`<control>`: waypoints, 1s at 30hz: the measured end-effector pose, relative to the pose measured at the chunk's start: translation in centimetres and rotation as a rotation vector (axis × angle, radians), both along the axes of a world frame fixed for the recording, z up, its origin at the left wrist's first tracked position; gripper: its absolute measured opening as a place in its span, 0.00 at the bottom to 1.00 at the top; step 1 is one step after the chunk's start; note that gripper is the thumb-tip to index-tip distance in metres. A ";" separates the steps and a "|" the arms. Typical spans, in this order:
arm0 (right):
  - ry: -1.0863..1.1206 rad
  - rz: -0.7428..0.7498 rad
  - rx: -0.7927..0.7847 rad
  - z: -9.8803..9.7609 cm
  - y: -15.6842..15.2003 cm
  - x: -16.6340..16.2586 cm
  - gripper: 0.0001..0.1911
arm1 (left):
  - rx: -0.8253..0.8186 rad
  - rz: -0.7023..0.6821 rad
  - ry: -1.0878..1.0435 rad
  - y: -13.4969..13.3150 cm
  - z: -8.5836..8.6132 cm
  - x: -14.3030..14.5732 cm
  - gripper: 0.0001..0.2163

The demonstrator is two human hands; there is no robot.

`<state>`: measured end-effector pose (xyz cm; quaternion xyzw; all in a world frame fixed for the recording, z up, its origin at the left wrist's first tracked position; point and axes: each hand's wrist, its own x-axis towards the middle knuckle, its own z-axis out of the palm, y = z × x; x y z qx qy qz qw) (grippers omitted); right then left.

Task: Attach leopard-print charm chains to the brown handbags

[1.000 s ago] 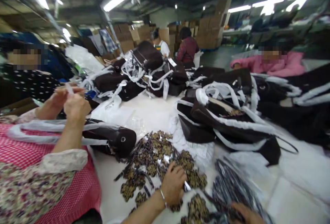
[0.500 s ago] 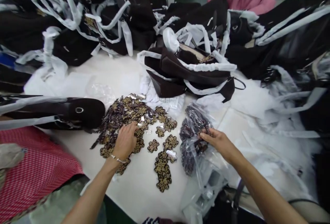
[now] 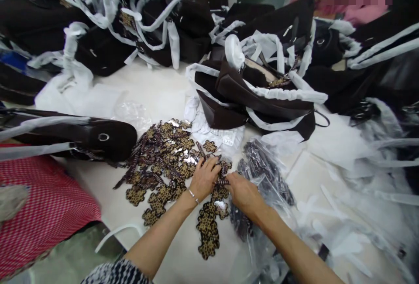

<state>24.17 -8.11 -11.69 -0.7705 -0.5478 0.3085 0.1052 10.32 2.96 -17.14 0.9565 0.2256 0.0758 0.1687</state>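
Note:
My left hand (image 3: 205, 178) is closed, fingers curled over a dark striped cord (image 3: 200, 148) whose end sticks up past the fingertips. Beside it, my right hand (image 3: 244, 192) pinches another stretch of that cord between thumb and fingers. Under and around both hands lie flower-shaped leopard-print charms (image 3: 208, 227), some showing shiny silver backs. A larger heap of such charms (image 3: 163, 153), mixed with striped cords, spreads to the left. To the right, a clear plastic bag (image 3: 262, 170) holds a bundle of dark cords. The charm under my fingers is mostly hidden.
A dark brown handbag (image 3: 268, 100) with white-wrapped handles stands behind the charms. Another dark bag (image 3: 111, 142) lies at left, near red checked cloth (image 3: 46, 192). More bags (image 3: 183, 22) crowd the back. Across the table is a person in a pink top (image 3: 366, 11).
My right hand has come left from the plastic bag, bringing a striped cord. My left hand has moved right from the heap to meet it. The view has shifted slightly.

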 end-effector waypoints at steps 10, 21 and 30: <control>-0.166 -0.193 -0.168 -2.4 -2.2 4.7 0.11 | -0.228 0.022 -0.095 0.4 1.5 -9.4 0.09; 0.083 -0.437 -0.099 2.2 -3.1 7.5 0.15 | -1.434 0.913 -0.900 3.8 4.3 -8.4 0.10; 0.859 -0.402 -0.057 6.4 -3.3 -6.1 0.21 | -2.000 0.925 -1.283 0.4 9.8 -8.2 0.11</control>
